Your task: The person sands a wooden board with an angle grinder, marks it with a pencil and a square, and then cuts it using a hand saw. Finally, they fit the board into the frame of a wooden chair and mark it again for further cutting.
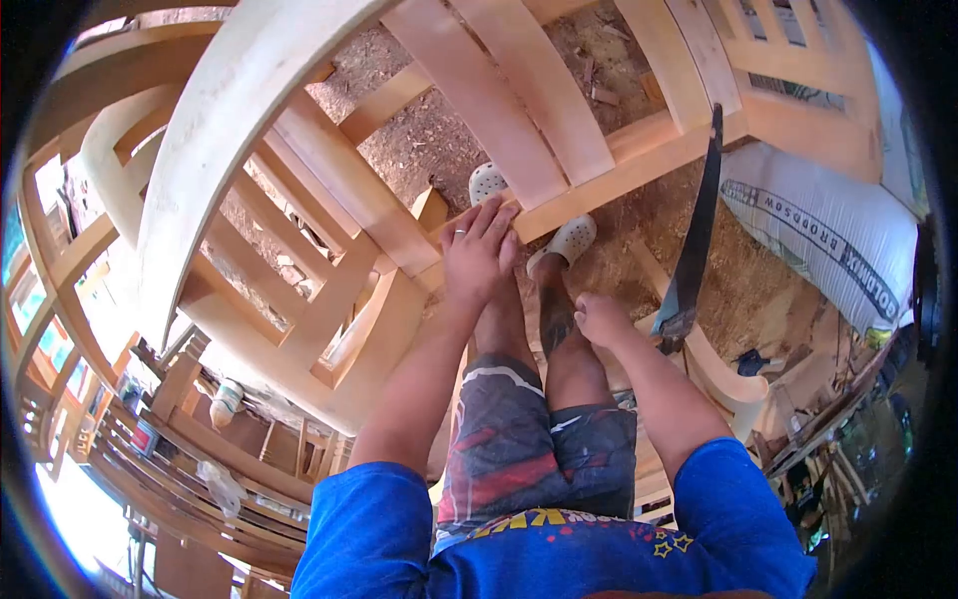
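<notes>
My left hand point(481, 252) lies on the front rail point(639, 165) of a wooden slatted frame, its fingers stretched out over the wood. A ring is on one finger. Close to its fingertips are two broad slats point(499, 90) that meet the rail. My right hand point(605, 320) is closed above my right leg, and whatever its fingers may hold is hidden. To its right is a handsaw point(696, 235), its dark blade pointing up toward the frame. The saw's lower end passes near my right forearm, and I cannot see a handle clearly.
A curved pale wooden piece point(215, 130) arches at the left beside more slats. A white printed sack point(818, 225) lies at the right. Sawdust and offcuts cover the ground around my clogs point(571, 240). A bottle point(227, 401) and a plastic bag point(220, 487) are at lower left.
</notes>
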`<state>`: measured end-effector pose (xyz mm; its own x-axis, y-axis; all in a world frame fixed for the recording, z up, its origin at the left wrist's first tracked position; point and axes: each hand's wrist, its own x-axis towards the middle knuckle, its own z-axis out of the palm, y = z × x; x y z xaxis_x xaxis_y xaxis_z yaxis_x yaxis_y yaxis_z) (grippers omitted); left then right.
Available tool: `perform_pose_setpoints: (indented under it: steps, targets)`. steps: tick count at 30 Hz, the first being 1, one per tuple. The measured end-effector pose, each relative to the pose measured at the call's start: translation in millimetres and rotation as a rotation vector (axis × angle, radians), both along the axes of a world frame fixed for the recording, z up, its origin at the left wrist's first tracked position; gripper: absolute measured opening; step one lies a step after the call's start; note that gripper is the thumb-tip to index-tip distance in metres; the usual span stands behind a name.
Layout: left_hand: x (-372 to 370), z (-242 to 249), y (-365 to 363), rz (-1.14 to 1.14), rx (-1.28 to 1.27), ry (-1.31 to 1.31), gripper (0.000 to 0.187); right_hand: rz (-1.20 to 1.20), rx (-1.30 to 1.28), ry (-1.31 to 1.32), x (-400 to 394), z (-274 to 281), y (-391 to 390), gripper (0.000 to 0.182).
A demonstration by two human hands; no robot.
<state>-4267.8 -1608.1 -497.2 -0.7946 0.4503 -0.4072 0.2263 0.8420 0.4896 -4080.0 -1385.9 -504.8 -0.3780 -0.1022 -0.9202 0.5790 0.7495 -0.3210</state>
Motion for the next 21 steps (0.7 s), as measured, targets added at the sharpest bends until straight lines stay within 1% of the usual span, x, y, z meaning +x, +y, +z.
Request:
perform_pose_setpoints:
  steps: [1,4,7,10,11,14,17,20,21]
  targets:
    - [-4.3,-1.4,-1.7,0.027,0.033,-0.02,0.052,0.017,0.002,0.017,-6.7,0.5,-0.1,0.027]
    - [-5.3,-15.3,-2.3,0.34,0.097,-0.09,0.049,0.071,-0.014,0.03,-15.9,6.5,-11.5,0.026]
    - [-9.8,-26.7,-5.6,0.376,0.014,-0.207,0.047,0.117,-0.022,-0.009,-15.9,12.5,-24.5,0.027]
    - [-18.1,-14.6,-4.7,0.395,0.072,-0.199,0.04,0.141,-0.039,-0.06,-16.5,25.7,-35.4,0.029]
    - [-20.0,-12.1,-5.5,0.412,0.082,-0.232,0.041,0.143,-0.054,-0.079,-18.2,26.5,-37.3,0.03]
    - [-21.2,-10.5,-11.0,0.369,0.074,-0.262,0.04,0.088,-0.055,-0.032,-18.3,30.8,-35.5,0.03]
    - [-15.4,-9.5,-14.0,0.385,0.101,-0.268,0.036,0.144,-0.01,-0.03,-15.7,34.2,-25.9,0.034]
    - [-13.4,4.0,-17.0,0.327,0.17,-0.221,0.029,0.134,0.009,-0.035,-6.2,40.0,-12.8,0.033]
    - [-15.5,15.6,-15.5,0.304,0.222,-0.153,0.028,0.083,0.006,0.014,4.0,38.4,-9.2,0.031]
